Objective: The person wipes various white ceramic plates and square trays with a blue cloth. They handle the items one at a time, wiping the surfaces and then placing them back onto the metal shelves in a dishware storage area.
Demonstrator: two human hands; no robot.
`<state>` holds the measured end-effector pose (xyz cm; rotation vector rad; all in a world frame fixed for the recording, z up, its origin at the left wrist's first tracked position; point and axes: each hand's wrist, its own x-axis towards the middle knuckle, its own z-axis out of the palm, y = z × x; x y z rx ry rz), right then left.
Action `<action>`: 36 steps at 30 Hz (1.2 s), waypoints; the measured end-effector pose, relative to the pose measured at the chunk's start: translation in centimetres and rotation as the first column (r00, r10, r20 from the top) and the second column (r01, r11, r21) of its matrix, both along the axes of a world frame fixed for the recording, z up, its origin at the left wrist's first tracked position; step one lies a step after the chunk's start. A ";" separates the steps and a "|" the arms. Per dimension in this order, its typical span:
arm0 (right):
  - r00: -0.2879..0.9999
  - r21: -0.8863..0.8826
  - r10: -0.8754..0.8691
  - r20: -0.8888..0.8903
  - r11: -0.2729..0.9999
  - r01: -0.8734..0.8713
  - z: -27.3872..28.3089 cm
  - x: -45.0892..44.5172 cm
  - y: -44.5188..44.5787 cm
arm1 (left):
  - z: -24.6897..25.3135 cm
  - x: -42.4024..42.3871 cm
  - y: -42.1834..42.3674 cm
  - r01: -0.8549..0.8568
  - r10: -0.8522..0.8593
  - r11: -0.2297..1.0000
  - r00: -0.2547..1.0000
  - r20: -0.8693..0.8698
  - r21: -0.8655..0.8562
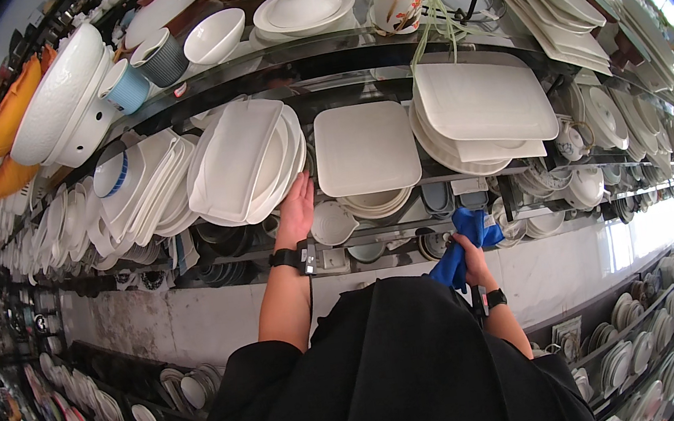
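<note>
My left hand (296, 209) lies flat with fingers together against the right side of a stack of white oval and rectangular plates (242, 165) on a shelf. It seems to touch the lowest plates' edge, and no grip around them shows. In my right hand (475, 262) a crumpled blue cloth (471, 237) is bunched, held low in front of the shelves. Between the hands, farther in, sits a square white plate (366, 148) with rounded corners. To its right rises another pile topped by a large rectangular white plate (484, 100).
The upper glass shelf edge (316, 50) bears a lidded white dish (304, 10), a white bowl (215, 37), cups and a flowered pot (396, 6) with a trailing plant. Below are more bowls (333, 222). Packed dish racks (623, 345) stand behind me, across a pale tiled floor (217, 316).
</note>
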<state>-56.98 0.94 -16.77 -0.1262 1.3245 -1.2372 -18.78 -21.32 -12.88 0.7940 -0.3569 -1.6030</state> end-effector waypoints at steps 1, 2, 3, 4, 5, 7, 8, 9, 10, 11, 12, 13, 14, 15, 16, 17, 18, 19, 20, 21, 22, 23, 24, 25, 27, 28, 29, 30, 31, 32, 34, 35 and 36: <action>1.000 -0.004 0.001 0.002 1.000 -0.001 0.0 0.0 -0.1 | 0.0 -0.1 0.0 -0.003 0.003 1.000 1.000 0.005 0.001; 1.000 0.002 0.006 0.003 1.000 -0.006 0.0 0.0 -0.1 | 0.1 -0.1 0.0 -0.005 0.005 1.000 1.000 0.010 0.002; 1.000 0.007 0.010 0.004 1.000 -0.010 0.0 0.1 -0.2 | 0.1 -0.1 0.0 -0.007 0.007 1.000 1.000 0.015 0.003; 1.000 0.012 0.013 0.004 1.000 -0.013 0.0 0.1 -0.3 | 0.1 -0.1 0.0 -0.005 0.005 1.000 1.000 0.015 0.004; 1.000 0.015 0.021 0.006 1.000 -0.021 0.0 0.1 -0.3 | 0.1 -0.1 0.0 -0.002 0.002 1.000 1.000 0.014 0.006; 0.999 0.025 0.035 0.011 0.999 -0.035 -0.3 0.2 -0.3 | 0.1 0.0 0.0 0.000 0.000 1.000 1.000 0.015 0.010; 1.000 0.021 0.031 0.003 0.999 -0.031 -0.4 0.2 -0.2 | 0.1 -0.1 0.0 -0.001 0.001 1.000 1.000 0.016 0.011; 1.000 0.016 0.027 -0.003 0.999 -0.027 -0.3 0.4 -0.2 | 0.1 0.0 0.0 -0.002 0.001 1.000 1.000 0.018 0.012; 1.000 0.011 0.023 -0.009 1.000 -0.023 -0.2 0.6 -0.2 | 0.1 0.0 0.0 -0.002 0.002 1.000 1.000 0.021 0.014; 1.000 0.011 0.022 -0.004 1.000 -0.022 0.0 0.7 -0.2 | 0.0 0.0 -0.1 -0.002 0.002 1.000 1.000 0.024 0.015; 1.000 0.011 0.015 0.000 1.000 -0.015 0.0 0.7 0.0 | -0.1 -0.1 -0.2 0.004 -0.004 1.000 1.000 0.027 0.018; 1.000 0.012 0.007 0.004 1.000 -0.007 0.1 0.7 0.1 | -0.2 -0.1 -0.3 0.005 -0.006 1.000 1.000 0.029 0.016; 1.000 0.025 0.018 0.009 1.000 -0.018 0.0 0.8 0.2 | -0.2 0.2 -0.3 0.008 -0.008 1.000 0.999 0.031 0.013; 1.000 0.038 0.024 0.011 0.999 -0.024 0.1 0.9 0.2 | -0.3 0.2 -0.4 0.016 -0.016 1.000 0.999 0.031 0.011; 1.000 0.051 0.018 0.009 0.999 -0.019 0.1 0.7 0.4 | 0.0 -0.3 -0.2 0.002 -0.002 1.000 0.999 0.050 -0.004; 1.000 0.047 -0.013 0.003 0.999 0.013 -0.1 0.8 0.5 | -0.1 -0.3 -0.2 -0.003 0.005 1.000 0.997 0.078 -0.028; 0.999 0.042 -0.047 -0.005 0.998 0.047 -0.2 1.0 0.5 | 0.0 -0.4 0.1 0.006 -0.005 1.000 0.996 0.091 -0.020; 0.997 0.034 -0.078 -0.011 0.996 0.078 -0.2 1.1 0.5 | 0.0 -0.3 0.4 0.012 -0.010 1.000 0.994 0.105 -0.015; 0.997 0.051 -0.079 -0.002 0.996 0.079 0.2 1.2 0.5 | -0.3 0.3 0.7 0.069 -0.075 0.996 0.990 0.118 0.054; 0.997 0.048 -0.081 -0.015 0.995 0.082 0.4 1.1 0.6 | -0.7 0.5 1.2 0.122 -0.137 0.985 0.982 0.128 0.120; 0.994 0.031 -0.104 -0.031 0.994 0.105 0.7 0.8 0.9 | 0.9 -0.7 2.2 0.171 -0.194 0.968 0.974 0.120 0.181; 0.992 0.011 -0.115 -0.043 0.993 0.116 1.3 0.8 1.0 | 2.5 -1.3 3.1 0.233 -0.270 0.954 0.942 0.201 0.191; 0.990 -0.006 -0.132 -0.049 0.991 0.132 1.6 0.7 1.0 | 4.0 -2.0 3.5 0.252 -0.287 0.957 0.898 0.334 0.146; 0.987 -0.017 -0.147 -0.057 0.989 0.146 1.8 0.4 1.2 | 5.4 -2.8 3.8 0.274 -0.292 0.956 0.839 0.458 0.108; 0.980 -0.042 -0.181 -0.084 0.983 0.178 2.7 -0.6 1.7 | 9.5 -5.0 3.5 0.318 -0.291 0.948 0.829 0.478 0.026; 0.975 -0.056 -0.196 -0.103 0.980 0.191 3.7 -1.2 1.8 | 11.2 -6.2 3.2 0.357 -0.314 0.934 0.837 0.449 -0.012; 0.970 -0.066 -0.211 -0.123 0.977 0.204 4.4 -2.1 2.1 | 12.8 -7.7 2.9 0.408 -0.351 0.912 0.824 0.444 -0.036; 0.962 -0.119 -0.249 -0.110 0.964 0.236 4.9 -3.5 2.2 | 14.2 -9.2 2.8 0.459 -0.383 0.886 0.805 0.453 -0.069; 0.957 -0.137 -0.275 -0.097 0.956 0.261 5.1 -5.2 2.0 | 15.7 -10.9 2.6 0.506 -0.406 0.856 0.786 0.467 -0.107; 0.959 -0.130 -0.271 -0.078 0.957 0.259 5.5 -7.6 2.1 | 16.8 -12.8 2.5 0.521 -0.415 0.846 0.776 0.475 -0.112; 0.956 -0.158 -0.290 -0.054 0.947 0.278 8.1 -10.7 1.7 | 18.7 -15.9 2.0 0.552 -0.427 0.825 0.750 0.506 -0.122; 0.948 -0.190 -0.315 -0.054 0.935 0.300 9.7 -12.0 1.5 | 19.1 -17.0 1.7 0.557 -0.425 0.825 0.722 0.546 -0.094; 0.938 -0.210 -0.347 -0.008 0.917 0.338 11.5 -13.3 1.3 | 19.4 -18.0 1.3 0.562 -0.421 0.824 0.692 0.586 -0.072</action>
